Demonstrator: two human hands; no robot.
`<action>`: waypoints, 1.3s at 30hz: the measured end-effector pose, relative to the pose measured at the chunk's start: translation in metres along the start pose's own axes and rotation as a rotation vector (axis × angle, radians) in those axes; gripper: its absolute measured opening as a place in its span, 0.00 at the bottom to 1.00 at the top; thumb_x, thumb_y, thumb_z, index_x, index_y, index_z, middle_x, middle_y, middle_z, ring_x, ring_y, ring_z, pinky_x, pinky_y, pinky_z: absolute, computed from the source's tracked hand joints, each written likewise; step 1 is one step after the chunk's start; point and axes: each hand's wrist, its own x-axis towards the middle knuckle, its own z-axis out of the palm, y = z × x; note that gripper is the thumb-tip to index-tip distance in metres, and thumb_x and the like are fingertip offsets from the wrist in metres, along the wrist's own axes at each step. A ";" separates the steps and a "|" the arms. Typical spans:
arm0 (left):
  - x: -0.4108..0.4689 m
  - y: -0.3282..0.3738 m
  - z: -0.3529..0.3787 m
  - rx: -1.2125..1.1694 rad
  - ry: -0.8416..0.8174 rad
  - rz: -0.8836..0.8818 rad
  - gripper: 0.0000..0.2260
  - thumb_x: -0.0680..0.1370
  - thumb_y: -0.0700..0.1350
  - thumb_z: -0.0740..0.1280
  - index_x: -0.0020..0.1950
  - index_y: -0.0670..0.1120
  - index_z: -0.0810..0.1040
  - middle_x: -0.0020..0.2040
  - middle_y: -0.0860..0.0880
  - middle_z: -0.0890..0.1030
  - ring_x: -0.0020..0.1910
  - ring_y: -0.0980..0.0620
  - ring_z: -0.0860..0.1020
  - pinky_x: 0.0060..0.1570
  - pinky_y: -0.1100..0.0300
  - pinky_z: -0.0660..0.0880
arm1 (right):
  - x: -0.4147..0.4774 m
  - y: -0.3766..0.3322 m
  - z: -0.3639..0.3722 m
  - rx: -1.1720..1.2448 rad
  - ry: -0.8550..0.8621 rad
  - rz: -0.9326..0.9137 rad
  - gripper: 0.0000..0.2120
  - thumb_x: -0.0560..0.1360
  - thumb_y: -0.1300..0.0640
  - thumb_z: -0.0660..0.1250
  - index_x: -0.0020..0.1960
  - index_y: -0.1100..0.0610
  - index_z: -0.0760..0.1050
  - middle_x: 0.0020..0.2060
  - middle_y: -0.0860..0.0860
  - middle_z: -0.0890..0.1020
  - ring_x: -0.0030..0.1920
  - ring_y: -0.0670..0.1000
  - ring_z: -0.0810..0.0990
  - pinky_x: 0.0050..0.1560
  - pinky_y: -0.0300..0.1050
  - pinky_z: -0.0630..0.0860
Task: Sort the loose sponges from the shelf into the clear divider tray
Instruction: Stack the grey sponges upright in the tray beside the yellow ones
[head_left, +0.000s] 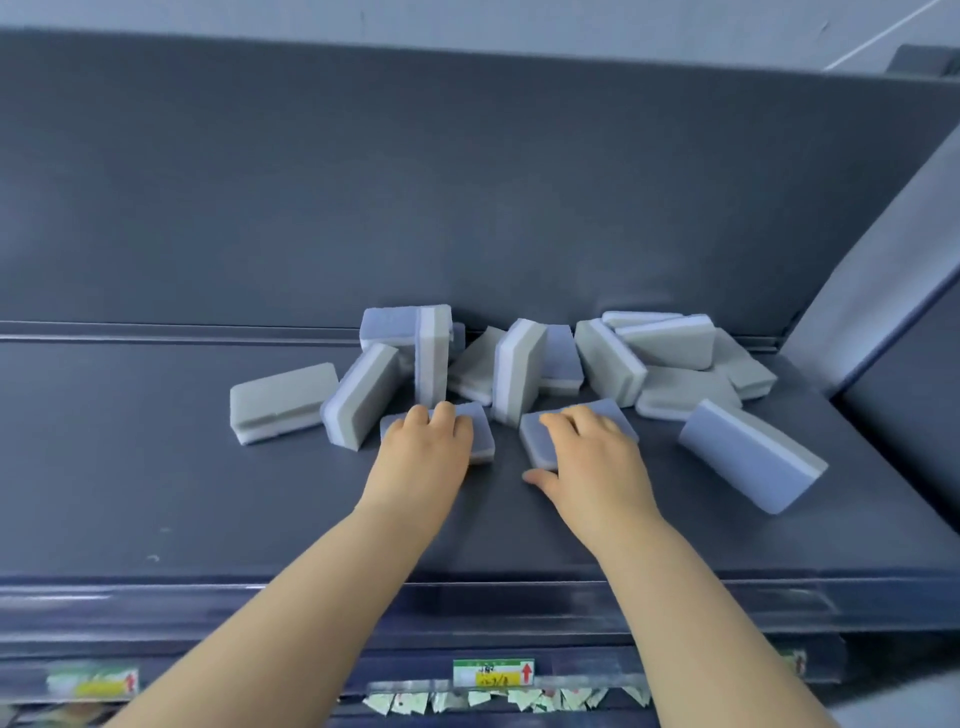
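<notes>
The left grip (423, 447) is curled over a flat blue sponge (480, 434) on the dark shelf (156, 467). The right grip (592, 457) holds a second flat sponge (532, 441), fingers on top and thumb at its near edge. Both sponges lie just in front of the loose pile (613, 364) by the shelf's back wall.

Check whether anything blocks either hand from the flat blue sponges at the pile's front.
Nothing visible. The left hand grips one flat blue-topped rectangular foam sponge, the right hand a second blue-topped foam sponge. The clear divider tray is out of view, so that path is unknown.
</notes>
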 end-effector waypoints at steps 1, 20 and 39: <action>0.001 -0.001 0.001 0.004 0.008 -0.007 0.17 0.45 0.30 0.65 0.31 0.42 0.73 0.29 0.46 0.70 0.25 0.50 0.59 0.25 0.62 0.57 | 0.001 0.000 0.001 -0.022 0.008 -0.005 0.26 0.73 0.42 0.65 0.66 0.53 0.66 0.60 0.49 0.72 0.59 0.53 0.71 0.56 0.45 0.70; -0.020 -0.013 -0.024 -0.979 -0.023 -0.290 0.21 0.80 0.38 0.52 0.66 0.59 0.69 0.55 0.51 0.70 0.48 0.57 0.68 0.41 0.79 0.66 | 0.007 -0.001 -0.043 0.069 -0.373 0.041 0.24 0.76 0.44 0.60 0.70 0.47 0.62 0.64 0.48 0.70 0.66 0.52 0.63 0.57 0.47 0.68; -0.030 -0.010 -0.032 -1.006 0.112 -0.398 0.23 0.74 0.48 0.69 0.66 0.60 0.67 0.55 0.58 0.69 0.44 0.66 0.70 0.38 0.77 0.65 | -0.020 -0.019 -0.041 -0.058 0.032 -0.039 0.15 0.75 0.41 0.61 0.47 0.53 0.65 0.46 0.47 0.72 0.37 0.52 0.72 0.31 0.44 0.63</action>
